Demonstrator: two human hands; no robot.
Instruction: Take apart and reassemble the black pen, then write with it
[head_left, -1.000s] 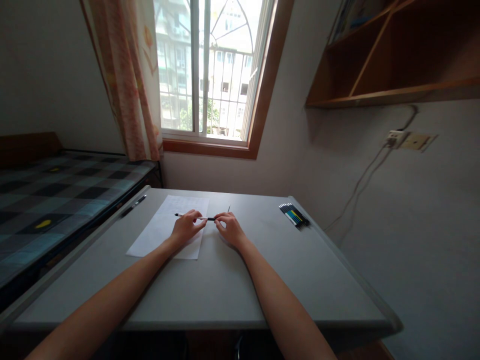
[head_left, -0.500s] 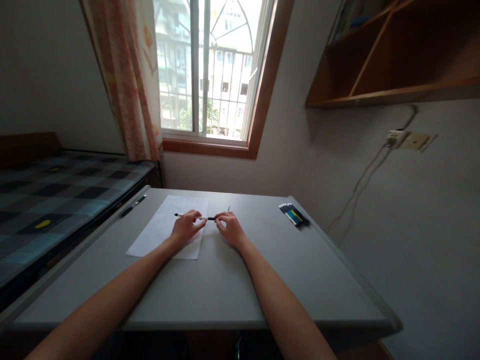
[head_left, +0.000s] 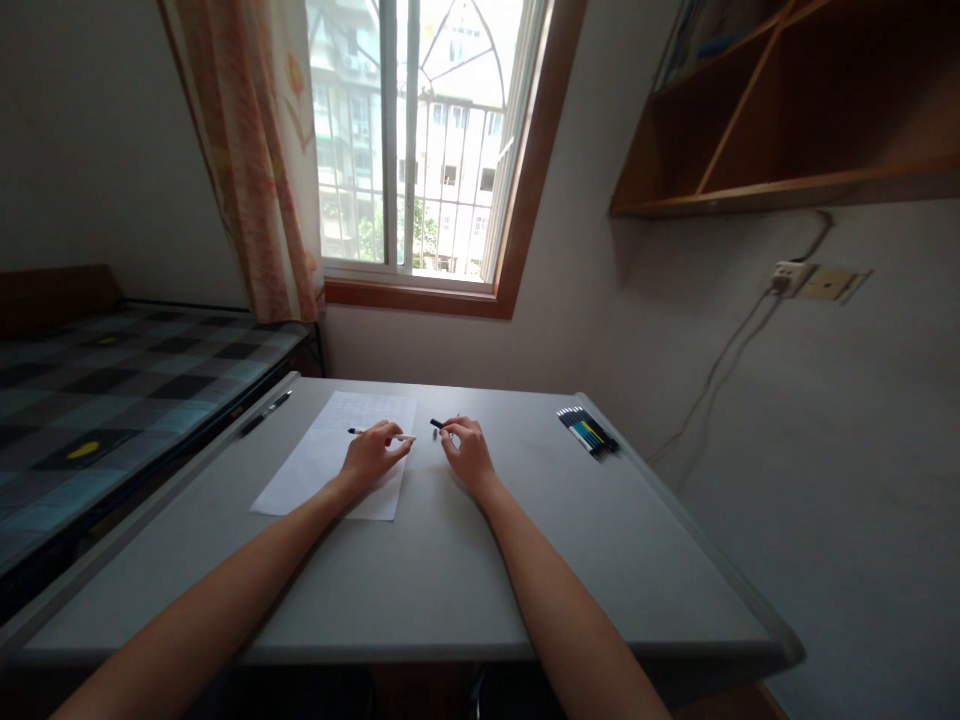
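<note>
Pen (head_left: 405,437): one, left hand (head_left: 369,452); cap (head_left: 436,424): one, right hand (head_left: 470,456).

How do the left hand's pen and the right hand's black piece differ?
The pen shows white with a black end; the piece shows black. The pen shows more length than the piece. The pen appears mostly over the paper, the piece right of it. Both are held.

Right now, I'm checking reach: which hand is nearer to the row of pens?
Right. The right hand is left of the row of pens, apart from it; the left hand is farther left, over the paper.
</note>
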